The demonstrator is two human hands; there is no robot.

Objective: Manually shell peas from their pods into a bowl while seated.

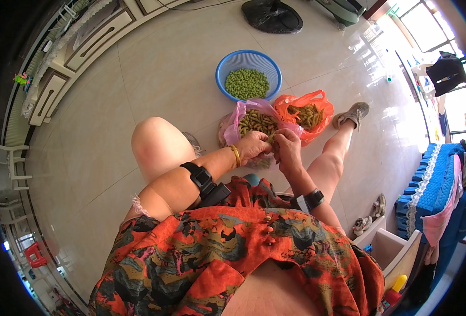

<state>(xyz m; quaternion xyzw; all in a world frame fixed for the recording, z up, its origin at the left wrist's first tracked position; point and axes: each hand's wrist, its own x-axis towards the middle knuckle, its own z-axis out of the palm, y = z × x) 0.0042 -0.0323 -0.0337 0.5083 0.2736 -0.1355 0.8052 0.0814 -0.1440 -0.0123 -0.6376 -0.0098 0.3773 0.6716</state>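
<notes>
A glossy pale tiled floor (154, 68) carries a round blue plastic basket (225, 67) of shelled green beans, 2 open plastic bags of pods, pink (236, 120) and orange (317, 100), and a black fan base (272, 16).

blue basket (248, 59), pink bag (238, 118), orange bag (317, 100)

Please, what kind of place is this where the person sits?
Probably a room in a home. The glossy tiled floor, the sofa with a blue cover and the shoes left on the floor suggest it. Both hands work on a pod over bags of bean pods.
</notes>
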